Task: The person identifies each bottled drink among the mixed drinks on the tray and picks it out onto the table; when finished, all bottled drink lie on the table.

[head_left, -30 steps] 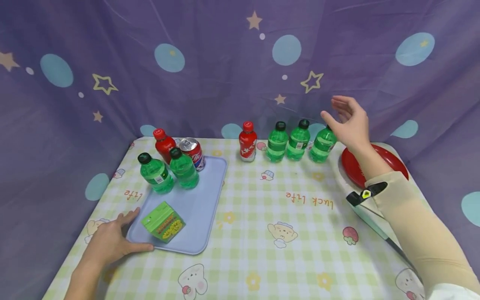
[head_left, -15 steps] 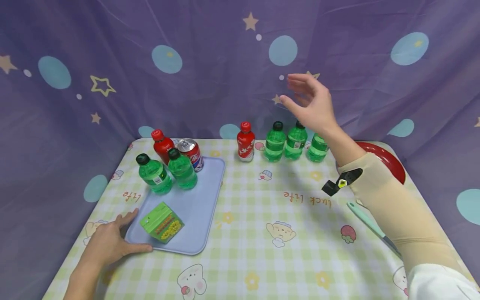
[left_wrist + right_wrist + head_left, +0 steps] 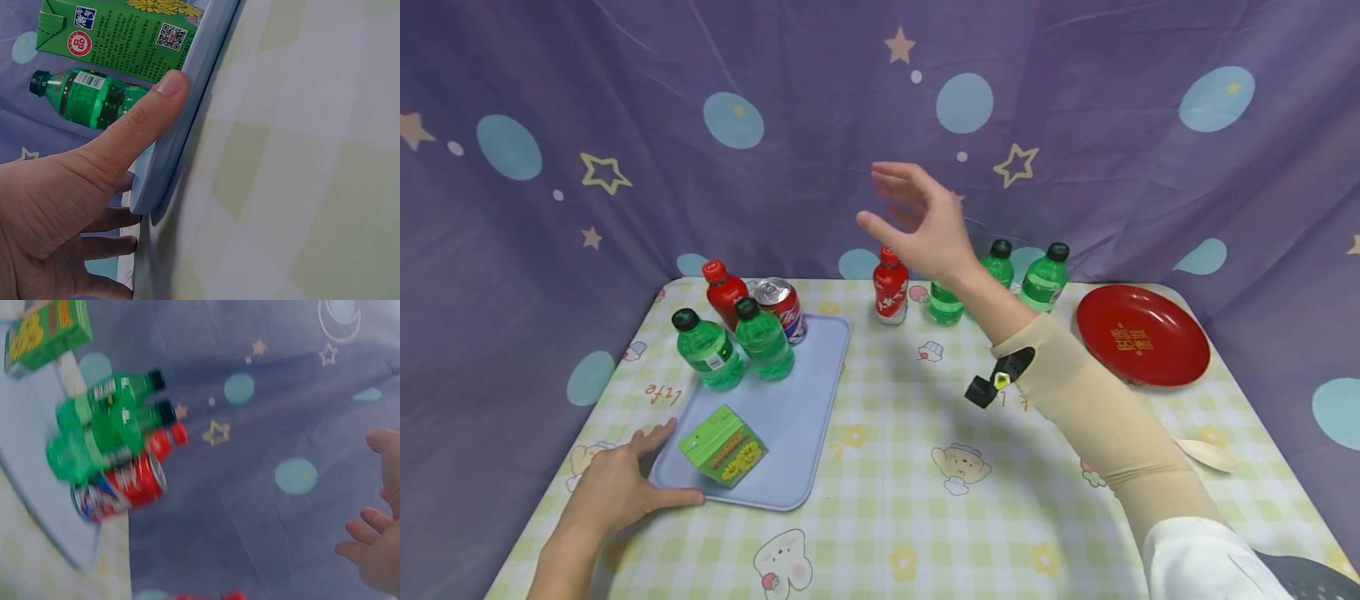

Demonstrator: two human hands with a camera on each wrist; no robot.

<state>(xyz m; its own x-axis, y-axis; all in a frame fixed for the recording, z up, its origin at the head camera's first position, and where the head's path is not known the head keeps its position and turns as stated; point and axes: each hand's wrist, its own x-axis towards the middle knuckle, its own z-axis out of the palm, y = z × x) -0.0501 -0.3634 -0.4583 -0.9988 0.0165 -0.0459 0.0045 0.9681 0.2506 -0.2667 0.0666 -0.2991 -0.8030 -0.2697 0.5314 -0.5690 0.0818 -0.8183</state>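
Note:
My left hand rests at the near-left corner of a blue tray, thumb on the rim and fingers spread along its side. A green drink carton lies on the tray nearby. Behind it stand two green bottles, a nearer one and another, with a red bottle and a red soda can-side hidden in the left wrist view. My right hand hovers in the air, fingers loosely bent and holding nothing. Below it stands another red bottle.
Several green bottles stand at the table's back, partly behind my right arm. A red plate sits at the far right. Nearer lies a beige utensil end, and a dark grey object shows behind my sleeve. A purple curtain hangs behind.
My right hand has moved left through the air, from above the rightmost green bottle to above the lone red bottle. My left hand and the tray have stayed in place.

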